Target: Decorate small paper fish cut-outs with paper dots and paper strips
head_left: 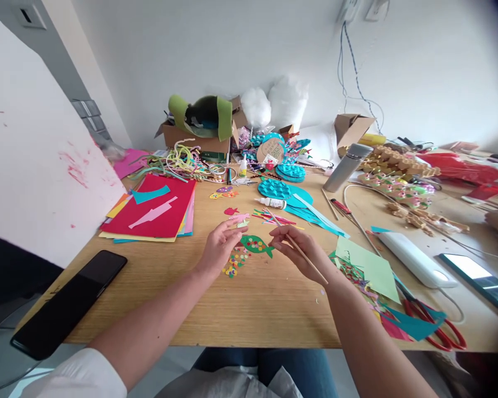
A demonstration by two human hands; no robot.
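A green paper fish [255,244] covered with small coloured dots lies between my hands near the middle of the desk. My left hand [221,246] has its thumb and fingers drawn together at the fish's head end. In my right hand [296,247], a thin wooden stick [305,257] slants across the fingers, and the fingertips come close to the fish's tail. Loose coloured paper dots [231,270] are scattered just below the fish. Beyond my left fingertips are a small red paper fish [231,211] and pink and pale green cut pieces.
Coloured paper sheets [149,213] are stacked left, behind a black phone [70,304]. A glue bottle [273,203] lies beside blue paper shapes [301,199]. Red-handled scissors [435,326], paper scraps and a white device [417,258] occupy the right. A grey flask [346,167] stands farther back.
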